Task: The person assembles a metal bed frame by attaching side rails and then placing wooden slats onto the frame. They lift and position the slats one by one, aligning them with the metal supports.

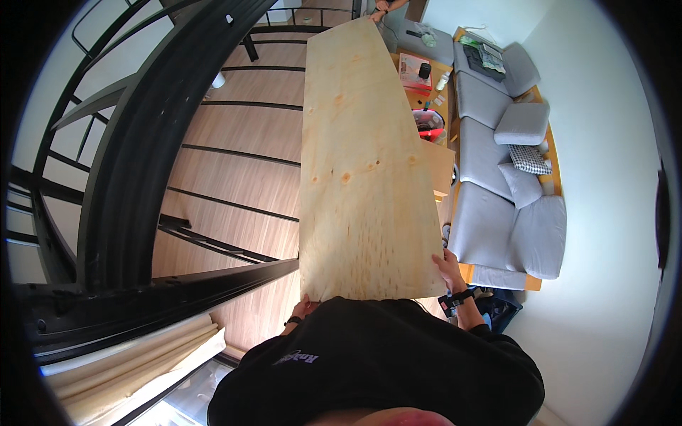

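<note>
A long pale plywood board (362,192) with brown knots stretches away from my body, beside a black metal bed frame. At its near right corner my right hand (449,272) is closed on the edge, thumb on top and the other fingers mostly hidden beneath. My left hand (305,307) grips the near left corner, with part of it hidden by the board and my black sleeve. At the far end another person's hands (380,10) are at the board's edge.
Black slats (241,154) and a thick black rail (167,121) lie to the left over wooden flooring. To the right stand a cluttered wooden table (442,156) and a grey sofa (483,156) with cushions against a white wall (604,177). Black bags (503,307) sit near my right arm.
</note>
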`<state>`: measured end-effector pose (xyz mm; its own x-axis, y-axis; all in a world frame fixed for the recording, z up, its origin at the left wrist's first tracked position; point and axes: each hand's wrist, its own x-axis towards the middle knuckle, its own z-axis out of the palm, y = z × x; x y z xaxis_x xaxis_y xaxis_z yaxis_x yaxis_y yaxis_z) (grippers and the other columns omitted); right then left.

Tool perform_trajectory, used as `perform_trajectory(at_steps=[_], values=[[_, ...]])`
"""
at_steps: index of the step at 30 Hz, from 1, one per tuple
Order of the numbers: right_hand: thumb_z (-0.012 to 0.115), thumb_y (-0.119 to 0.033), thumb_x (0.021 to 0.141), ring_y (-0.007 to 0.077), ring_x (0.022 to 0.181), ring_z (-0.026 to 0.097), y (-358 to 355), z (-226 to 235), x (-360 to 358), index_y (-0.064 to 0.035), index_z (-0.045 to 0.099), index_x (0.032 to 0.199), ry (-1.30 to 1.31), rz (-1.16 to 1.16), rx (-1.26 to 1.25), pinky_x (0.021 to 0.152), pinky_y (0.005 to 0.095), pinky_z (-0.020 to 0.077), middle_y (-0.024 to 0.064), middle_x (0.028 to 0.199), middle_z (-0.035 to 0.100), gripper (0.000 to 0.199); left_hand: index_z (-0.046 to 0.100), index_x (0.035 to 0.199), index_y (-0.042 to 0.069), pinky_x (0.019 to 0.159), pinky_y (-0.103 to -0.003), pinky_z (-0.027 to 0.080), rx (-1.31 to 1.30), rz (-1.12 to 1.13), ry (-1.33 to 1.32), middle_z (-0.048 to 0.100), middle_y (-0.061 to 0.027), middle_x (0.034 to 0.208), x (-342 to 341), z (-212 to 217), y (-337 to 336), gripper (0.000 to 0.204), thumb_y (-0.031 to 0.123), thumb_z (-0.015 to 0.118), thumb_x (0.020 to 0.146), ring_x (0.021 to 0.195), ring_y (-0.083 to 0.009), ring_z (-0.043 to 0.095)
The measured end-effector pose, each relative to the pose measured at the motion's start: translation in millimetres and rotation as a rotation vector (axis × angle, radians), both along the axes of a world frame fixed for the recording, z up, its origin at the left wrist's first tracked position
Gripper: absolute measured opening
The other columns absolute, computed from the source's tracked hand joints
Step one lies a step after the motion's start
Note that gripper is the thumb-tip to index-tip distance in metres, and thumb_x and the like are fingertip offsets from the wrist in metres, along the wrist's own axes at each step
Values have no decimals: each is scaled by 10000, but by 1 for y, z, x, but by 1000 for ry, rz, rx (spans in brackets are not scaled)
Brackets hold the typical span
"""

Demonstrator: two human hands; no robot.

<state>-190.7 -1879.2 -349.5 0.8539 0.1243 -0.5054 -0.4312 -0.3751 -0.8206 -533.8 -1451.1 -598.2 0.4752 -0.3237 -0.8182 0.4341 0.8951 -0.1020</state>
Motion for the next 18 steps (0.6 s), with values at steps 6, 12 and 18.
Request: perform_trajectory(at_steps=[6,12,18], values=[[630,-142,928,172,882,683,9,8,-16,101,641,1179,-57,5,-75,775,331,550,129,1025,728,350,489,1475,41,1151,-559,437,128,99,29,609,-178,1432,-9,2,-3,594,477,507,1071,1319,-396,568],[643,-151,916,199,812,698,20,15,-20,103,664,1154,-87,-24,-78,735,351,559,136,965,741,348,532,1425,71,1146,-532,456,118,157,6,629,-154,1399,-16,-27,8,554,474,554,1045,1310,-371,580],[649,-148,909,213,816,713,16,9,-20,107,670,1174,-80,-38,-123,740,360,566,154,983,751,368,564,1386,30,1121,-508,478,-199,13,-119,668,-179,1341,-18,-29,13,611,531,479,1047,1271,-358,610]])
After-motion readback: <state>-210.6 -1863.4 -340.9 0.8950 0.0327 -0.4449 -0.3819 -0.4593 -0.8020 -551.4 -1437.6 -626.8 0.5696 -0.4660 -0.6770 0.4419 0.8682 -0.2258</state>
